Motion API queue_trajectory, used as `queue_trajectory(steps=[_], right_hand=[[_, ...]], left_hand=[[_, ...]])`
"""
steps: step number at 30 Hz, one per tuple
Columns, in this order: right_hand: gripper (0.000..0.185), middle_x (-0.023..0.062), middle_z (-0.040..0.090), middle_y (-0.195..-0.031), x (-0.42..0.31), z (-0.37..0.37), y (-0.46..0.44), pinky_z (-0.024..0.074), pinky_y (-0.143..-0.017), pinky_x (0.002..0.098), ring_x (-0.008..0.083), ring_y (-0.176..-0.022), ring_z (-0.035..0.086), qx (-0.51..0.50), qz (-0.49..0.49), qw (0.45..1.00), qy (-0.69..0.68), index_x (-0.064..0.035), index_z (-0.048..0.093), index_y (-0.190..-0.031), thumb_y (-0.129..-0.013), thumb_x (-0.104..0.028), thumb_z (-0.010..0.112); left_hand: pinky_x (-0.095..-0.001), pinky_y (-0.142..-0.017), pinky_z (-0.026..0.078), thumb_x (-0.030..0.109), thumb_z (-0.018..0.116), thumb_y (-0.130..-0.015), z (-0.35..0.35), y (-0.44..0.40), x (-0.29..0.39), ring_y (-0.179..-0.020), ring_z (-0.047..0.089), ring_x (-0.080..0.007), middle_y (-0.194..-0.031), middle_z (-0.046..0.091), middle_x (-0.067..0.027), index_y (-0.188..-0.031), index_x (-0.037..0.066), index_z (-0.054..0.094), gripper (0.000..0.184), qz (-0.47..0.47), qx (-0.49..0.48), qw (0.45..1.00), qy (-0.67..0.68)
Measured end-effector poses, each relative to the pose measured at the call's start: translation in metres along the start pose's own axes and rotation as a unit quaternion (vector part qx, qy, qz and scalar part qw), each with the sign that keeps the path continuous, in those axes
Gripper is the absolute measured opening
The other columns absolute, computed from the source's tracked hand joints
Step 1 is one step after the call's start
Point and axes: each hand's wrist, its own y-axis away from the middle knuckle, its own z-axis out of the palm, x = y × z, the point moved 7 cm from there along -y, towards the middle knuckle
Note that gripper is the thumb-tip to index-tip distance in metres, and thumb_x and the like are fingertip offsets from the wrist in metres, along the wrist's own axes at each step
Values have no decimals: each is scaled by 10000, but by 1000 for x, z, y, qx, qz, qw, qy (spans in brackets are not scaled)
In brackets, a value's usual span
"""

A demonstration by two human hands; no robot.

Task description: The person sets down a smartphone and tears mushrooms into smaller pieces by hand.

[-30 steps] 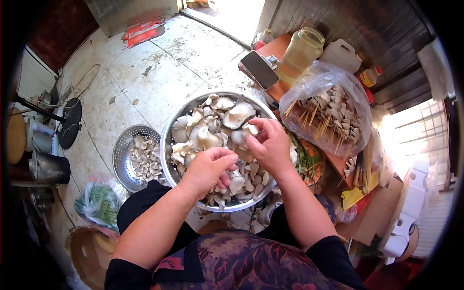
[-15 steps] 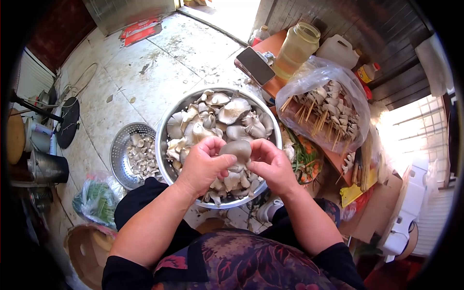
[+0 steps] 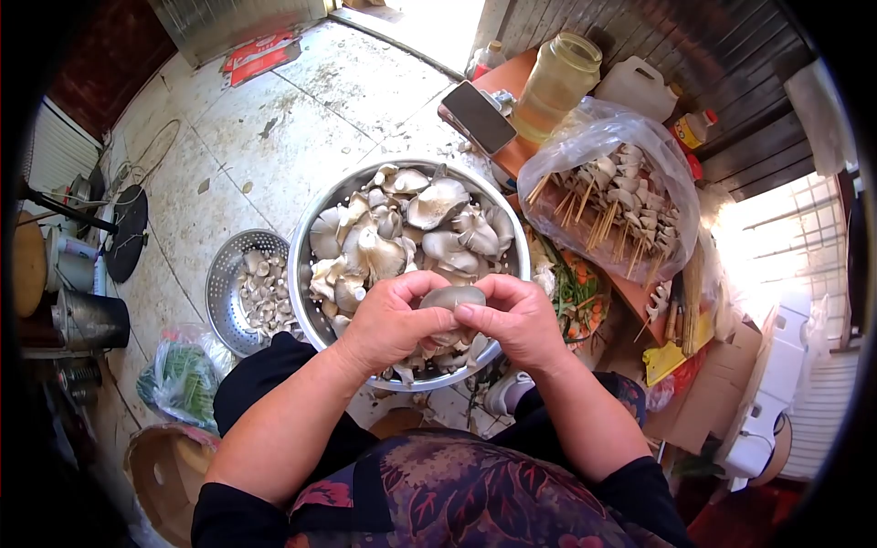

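A grey oyster mushroom is gripped between my two hands, above a large metal colander heaped with more oyster mushrooms. My left hand closes on the cap from the left, thumb along its near edge. From the other side, my right hand pinches the same cap, and the two thumbs nearly meet. The stem side is mostly hidden by my fingers. To the left of the big colander stands a smaller perforated colander with small mushroom pieces in it.
At right, a plastic bag of skewered mushrooms lies on a low table, near a phone and a jar of yellowish liquid. Bagged greens and a cardboard box sit at left. Chopped vegetables lie beside the colander.
Both hands have moved slightly down and closer together. The mushroom cap has tilted from facing me to nearly edge-on, with both thumbs now on its near edge.
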Motion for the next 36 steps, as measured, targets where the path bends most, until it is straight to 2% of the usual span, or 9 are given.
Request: queue_trajectory(steps=[4,9,17,18,24,30,33,35,36], right_hand=[[172,6,640,-794,1,0,1,453,-623,200,58,-690,563,-2,5,1000,-20,-19,638,-908,-809,-134,721],[171,14,631,-781,-1,-21,-4,452,-582,211,64,-643,550,106,-18,969,-223,-46,616,-911,-821,-159,707],[239,-24,591,-710,15,1,-2,388,-496,171,35,-583,507,40,44,998,-14,-65,606,-889,-781,-212,761],[239,-24,591,-710,16,0,-2,388,-496,171,35,-583,507,40,44,998,-13,-65,606,-889,-781,-212,761],[201,-29,571,-643,19,-2,-1,355,-438,169,27,-521,483,41,65,997,-10,-75,609,-836,-798,-221,741],[172,-34,581,-679,19,-2,-1,362,-427,176,36,-530,499,49,100,986,-126,-76,614,-838,-795,-194,732],[185,-27,592,-695,13,-11,-2,368,-434,177,39,-532,505,73,90,975,-190,-67,615,-844,-791,-201,732],[182,-4,611,-708,10,-23,-3,386,-460,191,55,-544,523,80,62,995,-21,-66,622,-845,-801,-213,721],[229,37,634,-713,9,-25,-2,431,-508,236,102,-556,550,64,67,990,103,-41,643,-850,-780,-242,728]], left_hand=[[-219,-558,487,67,678,-784,2,0,1,-665,587,-82,-812,630,-28,-960,30,606,194,11,-10,997,78],[-239,-573,518,36,675,-794,-15,-1,1,-718,610,-108,-882,619,-30,-1062,33,546,298,28,63,992,102],[-205,-674,502,3,752,-719,-5,4,15,-767,598,-89,-896,597,-52,-1211,29,431,588,86,91,991,-52],[-217,-704,510,70,774,-718,-6,3,15,-800,613,-101,-894,592,-67,-1201,-18,397,619,106,90,989,-48],[-219,-685,509,-27,754,-712,-5,2,14,-753,621,-95,-867,623,-49,-1214,17,424,602,61,48,997,11],[-227,-679,522,-67,747,-696,-2,3,12,-744,610,-94,-835,611,-24,-1191,18,454,582,30,-4,994,107],[-221,-682,519,-75,738,-699,-6,3,8,-745,601,-90,-828,597,-16,-1173,20,473,551,-5,-27,997,68],[-223,-675,509,-47,737,-715,-10,1,-2,-747,594,-89,-832,589,-17,-1136,18,506,484,-5,-25,1000,17],[-225,-671,504,-26,740,-722,-12,1,-6,-746,590,-89,-835,587,-16,-1118,23,521,455,-8,-13,997,-78]])
